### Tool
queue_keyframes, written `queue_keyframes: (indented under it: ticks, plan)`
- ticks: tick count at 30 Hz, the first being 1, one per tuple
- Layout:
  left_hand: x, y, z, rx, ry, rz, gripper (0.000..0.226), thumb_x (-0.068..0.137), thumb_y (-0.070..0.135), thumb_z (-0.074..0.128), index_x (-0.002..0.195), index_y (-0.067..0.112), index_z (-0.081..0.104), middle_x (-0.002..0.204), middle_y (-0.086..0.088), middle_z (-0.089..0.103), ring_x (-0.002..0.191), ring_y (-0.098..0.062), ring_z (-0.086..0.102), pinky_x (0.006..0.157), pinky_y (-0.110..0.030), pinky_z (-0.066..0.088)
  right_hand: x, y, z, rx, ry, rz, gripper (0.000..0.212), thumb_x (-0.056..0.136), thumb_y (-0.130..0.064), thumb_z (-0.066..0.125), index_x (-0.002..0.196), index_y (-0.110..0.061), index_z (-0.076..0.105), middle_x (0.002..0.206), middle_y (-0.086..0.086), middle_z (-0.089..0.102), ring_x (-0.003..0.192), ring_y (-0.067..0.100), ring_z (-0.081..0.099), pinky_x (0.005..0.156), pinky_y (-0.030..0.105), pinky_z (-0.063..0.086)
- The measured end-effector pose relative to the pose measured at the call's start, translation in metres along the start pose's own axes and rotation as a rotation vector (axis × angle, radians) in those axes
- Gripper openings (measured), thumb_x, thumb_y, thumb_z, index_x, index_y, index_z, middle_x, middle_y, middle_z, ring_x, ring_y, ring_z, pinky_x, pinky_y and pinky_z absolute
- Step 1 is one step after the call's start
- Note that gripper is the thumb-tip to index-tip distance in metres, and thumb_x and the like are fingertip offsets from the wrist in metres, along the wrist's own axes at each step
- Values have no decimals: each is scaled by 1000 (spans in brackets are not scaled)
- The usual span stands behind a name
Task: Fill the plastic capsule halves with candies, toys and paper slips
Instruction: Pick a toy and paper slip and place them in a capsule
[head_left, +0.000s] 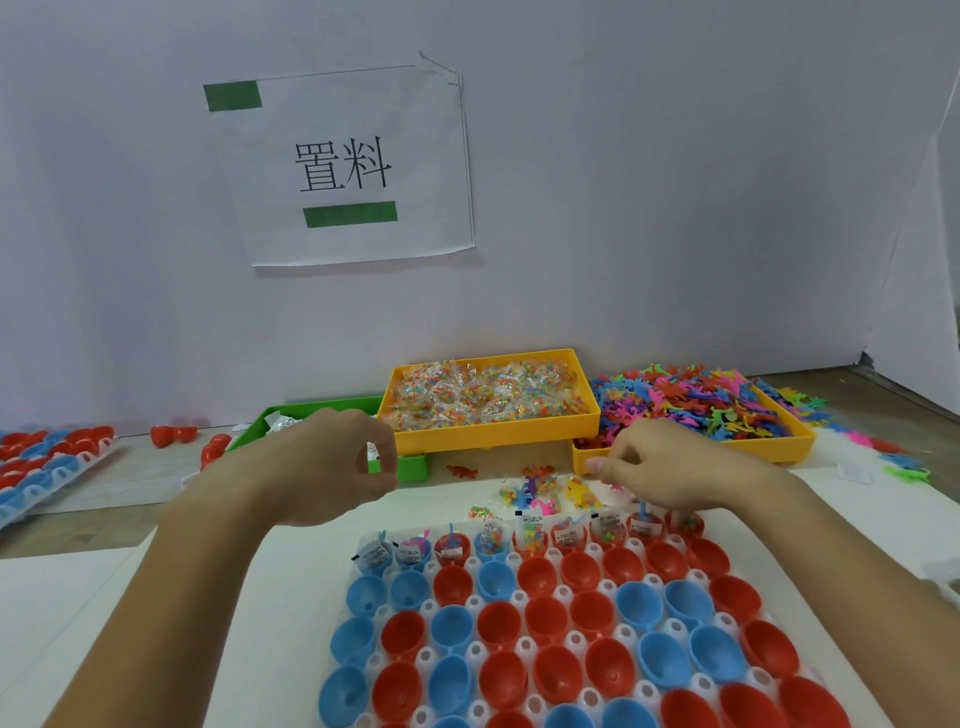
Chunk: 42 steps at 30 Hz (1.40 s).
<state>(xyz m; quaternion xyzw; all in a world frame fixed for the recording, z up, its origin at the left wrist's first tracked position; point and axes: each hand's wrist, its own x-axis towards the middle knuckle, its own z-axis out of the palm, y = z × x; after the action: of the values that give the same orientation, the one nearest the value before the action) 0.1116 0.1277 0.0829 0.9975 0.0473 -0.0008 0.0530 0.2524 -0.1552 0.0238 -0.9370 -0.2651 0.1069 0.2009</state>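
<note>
Wall (675, 208): pale panel standing behind the work surface, meeting a second panel at the right.
Sign (345, 166): white paper sheet hanging on the wall, carrying two printed characters, 置料.
Tape (232, 95): green strips sticking at the sheet's upper left and below the characters.

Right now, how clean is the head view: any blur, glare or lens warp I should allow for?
Head view: even, soft light, no harsh glare; wide-angle warp stretches the near capsule halves and bows the wall sign; both hands, left and right, look slightly soft, and the paper slips in the green tray are too small to read.
</note>
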Motion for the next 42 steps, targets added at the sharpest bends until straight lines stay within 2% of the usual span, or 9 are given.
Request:
queue_keyframes:
  ticks: [4, 6, 8, 15, 22, 28, 33, 38, 42]
  plan:
    - [1, 7, 1, -8, 9, 32, 8, 92, 44, 61, 85, 39, 60, 82, 13, 61, 72, -5, 58, 59, -16, 40, 0, 5, -3, -10, 55, -31, 42, 99, -33, 61, 64, -13, 69, 53, -13, 51, 51, 7, 49, 59, 20, 47]
    - [2, 11, 2, -16, 14, 46, 9, 92, 43, 60, 85, 40, 59, 82, 14, 61, 72, -5, 59, 61, -17, 43, 0, 7, -5, 24, 124, -52, 17, 95, -24, 68, 87, -15, 81, 81, -17, 70, 74, 0, 64, 76, 21, 53]
    - [1, 16, 1, -28, 43, 71, 9, 93, 42, 60, 85, 40, 60, 81, 16, 61, 71, -3, 58, 59, -14, 40, -2, 6, -10, 73, 219, -70, 7, 89, -19, 75, 93, -18, 81, 92, -13, 74, 81, -1, 64, 81, 22, 53]
    - [4, 57, 10, -254, 156, 262, 10, 94, 32, 61, 90, 30, 69, 82, 13, 67, 76, -3, 61, 67, -17, 48, -9, -8, -17, 301, 381, -175, 13, 75, -12, 86, 77, -23, 81, 71, -12, 75, 72, 0, 69, 64, 10, 50]
    - [10, 87, 26, -744, 287, 191, 23, 84, 29, 76, 104, 24, 65, 85, 6, 74, 72, -8, 70, 68, -26, 58, -27, -46, -22, 702, 235, -417, 29, 77, -15, 84, 103, -26, 76, 85, -1, 72, 80, 9, 72, 75, 19, 56]
    - [7, 92, 21, -1129, 250, 184, 13, 82, 5, 76, 89, 12, 68, 72, -8, 76, 66, -20, 74, 59, -26, 58, -37, -56, -27, 727, 250, -453, 14, 83, -17, 79, 94, -26, 79, 88, 0, 74, 85, 6, 71, 75, 12, 53]
    - [7, 94, 22, -1091, 237, 204, 12, 83, 4, 75, 89, 12, 68, 72, -8, 75, 63, -19, 72, 61, -27, 58, -40, -57, -33, 721, 195, -464, 8, 90, -14, 72, 96, -15, 77, 89, 2, 75, 86, 13, 74, 76, 18, 56]
    - [8, 98, 26, -964, 256, 270, 12, 86, 10, 73, 80, 20, 72, 67, 3, 72, 59, -7, 66, 56, -17, 50, -40, -53, -42, 582, 195, -472, 2, 89, -14, 74, 87, -15, 74, 80, 1, 77, 77, 16, 74, 71, 24, 59]
    - [7, 103, 31, -905, 257, 283, 7, 84, 13, 76, 81, 19, 74, 68, 2, 73, 59, -10, 68, 56, -21, 52, -42, -47, -49, 528, 113, -468, 8, 88, -11, 75, 83, -17, 77, 74, 1, 77, 68, 11, 72, 63, 17, 53]
